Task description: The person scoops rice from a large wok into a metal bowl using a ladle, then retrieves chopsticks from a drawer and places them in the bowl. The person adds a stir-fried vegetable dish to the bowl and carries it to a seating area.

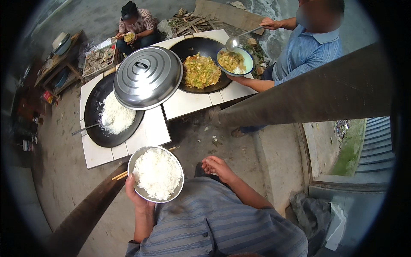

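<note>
My left hand [138, 194] holds a metal bowl [182, 173] heaped with white cooked rice [157, 173]. A pair of wooden chopsticks [120, 175] passes beneath the bowl, pinned by the same hand. My right hand [220, 168] hangs in front of my shirt with loosely curled fingers and nothing visible in it. Beyond the bowl, a black wok [94, 135] set in a white-tiled stove contains more rice [118, 114] and a metal-handled ladle or spatula [86, 128]. A large domed metal lid [147, 77] partly covers this wok and overlaps the rim of the second one.
The second wok [179, 48] contains a cooked vegetable dish [200, 70]. Beside it, a person in blue [298, 54] holds an enamel bowl [249, 61] and a ladle [232, 43]. Another person [141, 24] sits eating. A thick dark post [308, 86] crosses the right side; another post [93, 212] stands left.
</note>
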`<action>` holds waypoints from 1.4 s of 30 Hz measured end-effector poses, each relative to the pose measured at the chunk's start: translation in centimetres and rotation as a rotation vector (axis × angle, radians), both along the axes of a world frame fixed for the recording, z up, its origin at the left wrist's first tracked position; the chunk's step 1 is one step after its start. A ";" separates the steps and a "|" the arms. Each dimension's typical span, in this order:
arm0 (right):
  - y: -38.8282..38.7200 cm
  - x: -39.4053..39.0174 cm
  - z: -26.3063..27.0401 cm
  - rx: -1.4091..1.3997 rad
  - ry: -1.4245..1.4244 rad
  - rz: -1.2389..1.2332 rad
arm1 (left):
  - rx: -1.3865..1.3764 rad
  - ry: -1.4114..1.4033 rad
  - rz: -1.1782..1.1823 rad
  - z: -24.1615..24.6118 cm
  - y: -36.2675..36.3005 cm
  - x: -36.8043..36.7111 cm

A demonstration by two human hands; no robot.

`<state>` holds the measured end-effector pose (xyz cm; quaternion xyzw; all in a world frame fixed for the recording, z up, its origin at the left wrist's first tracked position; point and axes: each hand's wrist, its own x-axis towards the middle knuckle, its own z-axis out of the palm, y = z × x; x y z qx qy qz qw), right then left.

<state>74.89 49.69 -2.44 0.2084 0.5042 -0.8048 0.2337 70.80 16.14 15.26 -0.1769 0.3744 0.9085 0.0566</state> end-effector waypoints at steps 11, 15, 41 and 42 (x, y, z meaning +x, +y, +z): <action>-4.1 -4.4 1.2 0.069 0.117 0.001 | 0.069 0.081 -0.060 0.8 -3.9 -4.3; -4.2 -4.2 1.0 0.092 0.102 0.005 | 0.054 0.045 -0.024 0.1 -4.1 -3.6; -3.4 -2.6 0.2 0.153 0.140 0.008 | 0.061 0.070 -0.053 0.1 -3.2 -2.8; -3.5 -2.5 0.2 0.154 0.137 0.007 | 0.069 0.053 -0.054 0.1 -3.1 -2.7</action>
